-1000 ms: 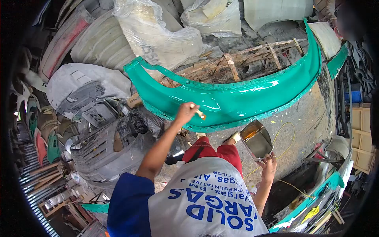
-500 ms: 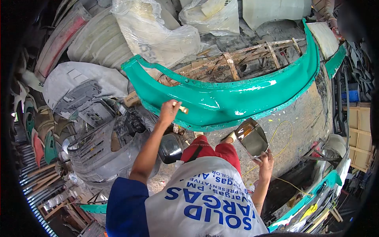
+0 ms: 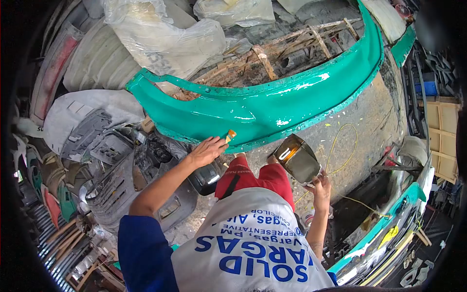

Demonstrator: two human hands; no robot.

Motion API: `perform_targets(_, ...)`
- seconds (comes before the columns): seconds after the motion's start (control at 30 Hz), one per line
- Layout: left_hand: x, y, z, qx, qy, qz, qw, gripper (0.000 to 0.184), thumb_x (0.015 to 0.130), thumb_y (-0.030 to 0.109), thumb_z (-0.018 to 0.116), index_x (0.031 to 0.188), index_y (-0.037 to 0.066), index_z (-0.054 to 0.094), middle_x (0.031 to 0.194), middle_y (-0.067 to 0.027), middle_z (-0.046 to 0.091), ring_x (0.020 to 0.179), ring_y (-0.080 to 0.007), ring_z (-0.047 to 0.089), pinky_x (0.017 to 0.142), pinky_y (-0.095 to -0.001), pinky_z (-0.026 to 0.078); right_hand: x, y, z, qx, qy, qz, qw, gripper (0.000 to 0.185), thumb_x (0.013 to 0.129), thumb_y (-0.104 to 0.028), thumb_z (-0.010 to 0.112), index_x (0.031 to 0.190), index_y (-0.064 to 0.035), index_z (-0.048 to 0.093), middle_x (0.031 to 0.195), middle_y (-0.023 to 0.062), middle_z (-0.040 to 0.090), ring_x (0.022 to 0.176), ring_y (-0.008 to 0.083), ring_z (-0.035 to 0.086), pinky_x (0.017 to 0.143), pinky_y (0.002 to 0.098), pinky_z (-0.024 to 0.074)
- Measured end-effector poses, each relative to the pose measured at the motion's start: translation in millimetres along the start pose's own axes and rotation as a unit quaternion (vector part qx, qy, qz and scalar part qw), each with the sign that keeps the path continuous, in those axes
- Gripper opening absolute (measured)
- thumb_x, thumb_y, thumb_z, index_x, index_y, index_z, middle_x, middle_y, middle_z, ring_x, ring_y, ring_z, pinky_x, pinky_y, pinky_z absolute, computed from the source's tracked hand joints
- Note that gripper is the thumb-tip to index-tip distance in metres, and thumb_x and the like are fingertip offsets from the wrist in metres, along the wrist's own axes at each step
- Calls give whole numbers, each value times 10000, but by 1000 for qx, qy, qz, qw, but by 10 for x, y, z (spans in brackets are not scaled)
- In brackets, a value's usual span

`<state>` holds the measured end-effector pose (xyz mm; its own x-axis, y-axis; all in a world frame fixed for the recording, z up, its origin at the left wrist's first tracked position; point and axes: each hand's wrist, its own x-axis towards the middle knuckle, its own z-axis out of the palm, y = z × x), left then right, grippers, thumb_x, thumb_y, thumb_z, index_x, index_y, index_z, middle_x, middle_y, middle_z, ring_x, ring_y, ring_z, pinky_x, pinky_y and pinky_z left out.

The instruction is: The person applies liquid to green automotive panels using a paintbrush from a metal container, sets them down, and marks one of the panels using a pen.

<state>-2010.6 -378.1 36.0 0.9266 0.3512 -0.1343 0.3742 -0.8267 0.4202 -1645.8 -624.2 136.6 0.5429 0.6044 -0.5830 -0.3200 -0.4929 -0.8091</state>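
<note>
The person's left hand pinches a stubby brush with an orange-tinted tip, over the near edge of a curved, glossy green panel; whether the tip touches is unclear. Well apart to the right, the right hand grips the near rim of a boxy container holding amber liquid. Beyond the panel lie a rust-stained frame and, far left, crinkled translucent plastic.

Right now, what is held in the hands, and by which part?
Left hand: a brush, by its handle. Right hand: an open container, by its near end.
</note>
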Motion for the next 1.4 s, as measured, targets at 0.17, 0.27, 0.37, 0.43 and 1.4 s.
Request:
perform_targets(0.17,-99,-37,-358,14,-81,31,996,359,782,52,632,1141,62,636,1157,-64,547,1097,-273,530,937,-410,456,14,68,-44,-9,18,9,1000,830,820,-261,685,1433,111,267,1212,177,504,1078,244,584,797,389,596)
perform_targets(0.27,68,-21,-516,-78,42,-47,995,250,820,104,671,1069,84,677,1028,-56,600,985,-258,557,832,-399,480,-21,-1,-23,-2,9,4,1000,837,825,-266,680,1439,111,253,1263,188,487,1111,256,572,792,384,596)
perform_targets(0.37,320,-22,-215,-105,141,-23,984,243,818,90,671,1060,76,681,1010,-73,600,967,-266,562,801,-382,492,-27,-58,5,7,0,7,1000,839,834,-276,673,1441,112,242,1291,199,483,1129,256,567,790,380,596)
perform_targets(0.43,339,-42,-32,-110,106,-29,988,301,809,62,662,1109,80,670,1055,-76,597,980,-279,562,847,-397,489,-18,-20,-34,3,0,-5,1000,829,839,-271,665,1439,114,242,1282,198,499,1117,253,577,786,375,596)
perform_targets(1.4,-137,-63,204,-462,206,-354,786,231,920,207,654,1048,24,711,856,-60,662,556,-94,597,454,-253,432,-4,-19,-98,-40,16,-10,999,803,861,-288,632,1433,120,242,1191,151,559,1036,224,618,777,395,595)
